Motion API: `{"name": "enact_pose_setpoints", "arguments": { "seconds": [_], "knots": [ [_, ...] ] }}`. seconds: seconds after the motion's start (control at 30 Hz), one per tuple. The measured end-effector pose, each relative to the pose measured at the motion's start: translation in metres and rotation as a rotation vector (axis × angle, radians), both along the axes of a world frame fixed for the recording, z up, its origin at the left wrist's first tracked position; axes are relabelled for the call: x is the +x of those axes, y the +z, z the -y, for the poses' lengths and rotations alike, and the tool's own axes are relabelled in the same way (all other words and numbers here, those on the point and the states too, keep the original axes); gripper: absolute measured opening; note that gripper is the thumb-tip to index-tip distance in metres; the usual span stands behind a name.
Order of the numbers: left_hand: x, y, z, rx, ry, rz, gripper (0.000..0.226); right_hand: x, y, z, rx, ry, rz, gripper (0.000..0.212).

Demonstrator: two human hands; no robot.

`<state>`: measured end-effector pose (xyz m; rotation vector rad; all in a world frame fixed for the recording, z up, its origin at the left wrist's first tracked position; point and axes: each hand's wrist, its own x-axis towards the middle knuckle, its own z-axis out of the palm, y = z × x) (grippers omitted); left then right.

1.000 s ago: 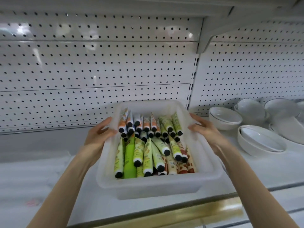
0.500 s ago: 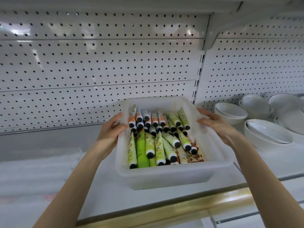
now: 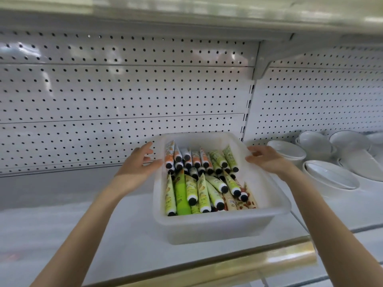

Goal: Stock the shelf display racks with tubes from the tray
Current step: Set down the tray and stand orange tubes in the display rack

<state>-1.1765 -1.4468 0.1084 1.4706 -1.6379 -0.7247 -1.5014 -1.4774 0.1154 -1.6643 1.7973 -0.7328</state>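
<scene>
Now we have the white tray [image 3: 217, 228] resting on the shelf [image 3: 124, 235], right of its middle, packed with black-capped tubes [image 3: 199, 179] in green, orange and cream. Our left hand [image 3: 136, 164] lies against the tray's far left rim, fingers spread and loose. Our right hand [image 3: 267, 158] curls over the far right rim, gripping it. White bowls [image 3: 329, 177] sit just right of the tray, before the pegboard back wall [image 3: 124, 96].

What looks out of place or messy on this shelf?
Nothing spilled or damaged. The tubes lie loosely heaped in the tray, several crossing at angles rather than in neat rows. The white bowls to the right are unevenly nested, some tilted.
</scene>
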Motion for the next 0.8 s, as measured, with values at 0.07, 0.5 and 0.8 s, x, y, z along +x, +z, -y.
{"name": "enact_pose_setpoints", "arguments": {
  "seconds": [0.07,0.5,0.8],
  "knots": [
    [0.003,-0.001,-0.003,-0.055,0.018,-0.035,0.054,0.001,-0.001,0.0,-0.046,-0.01,0.002,0.043],
    [-0.015,-0.013,0.015,-0.016,-0.023,-0.171,0.054,0.061,0.035,0.034,-0.046,0.177,0.271,0.037],
    [-0.017,-0.015,0.02,-0.078,0.036,-0.212,0.046,0.106,-0.002,0.068,0.144,0.141,-0.248,0.038]
  ]
}}
